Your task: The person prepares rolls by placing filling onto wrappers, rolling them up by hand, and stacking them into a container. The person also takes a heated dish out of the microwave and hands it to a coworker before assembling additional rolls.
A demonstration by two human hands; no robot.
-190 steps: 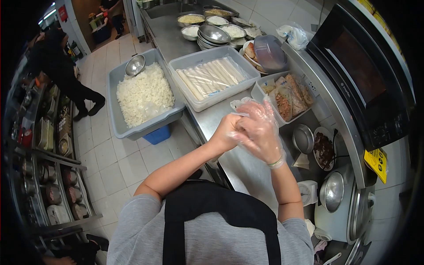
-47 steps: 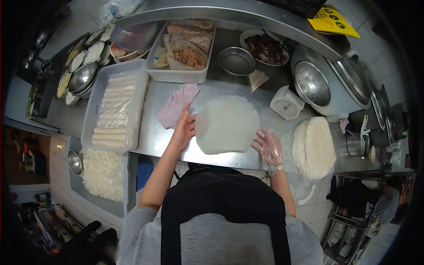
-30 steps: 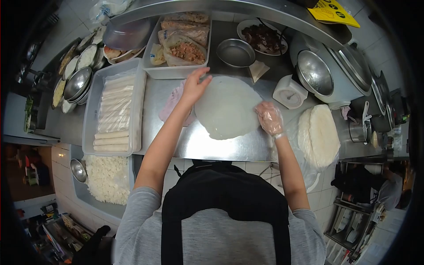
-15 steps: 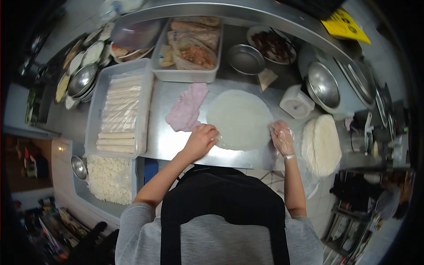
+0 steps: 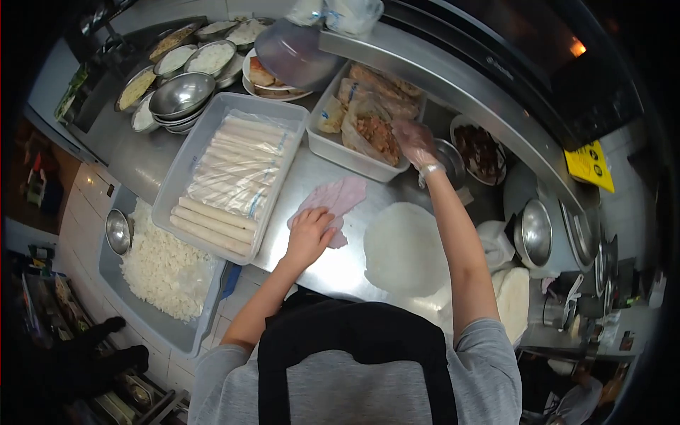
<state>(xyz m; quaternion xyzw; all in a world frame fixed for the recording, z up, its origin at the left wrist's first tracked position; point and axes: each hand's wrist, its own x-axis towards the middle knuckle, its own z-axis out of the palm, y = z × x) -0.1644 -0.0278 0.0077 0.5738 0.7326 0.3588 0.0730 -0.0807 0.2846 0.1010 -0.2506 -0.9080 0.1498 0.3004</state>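
My left hand [image 5: 309, 230] lies on the pink cloth [image 5: 347, 195] on the steel table, bare, its fingers slightly apart. In a clear plastic glove, my right hand [image 5: 416, 142] reaches to the right edge of an open plastic bag of chunky orange-brown filling [image 5: 377, 136]. Its fingers are blurred, so I cannot tell whether they grip anything. That bag sits in a plastic tub [image 5: 358, 161] with other filled bags. Between my arms a round, pale, translucent wrapper sheet [image 5: 404, 251] lies flat on the table.
White rolls [image 5: 212, 225] partly under plastic fill a long tub [image 5: 163, 212] at left. Below it stands a grey bin [image 5: 202, 333] of white crumbly food [image 5: 159, 273]. Metal bowls [image 5: 182, 95] crowd the back left. A steel shelf [image 5: 453, 92] overhangs the back; stacked wrappers [image 5: 511, 301] lie at right.
My right hand has left the wrapper's right edge and moved up to the filling bag. My left hand has shifted from the wrapper's left edge onto the pink cloth. The view has turned.
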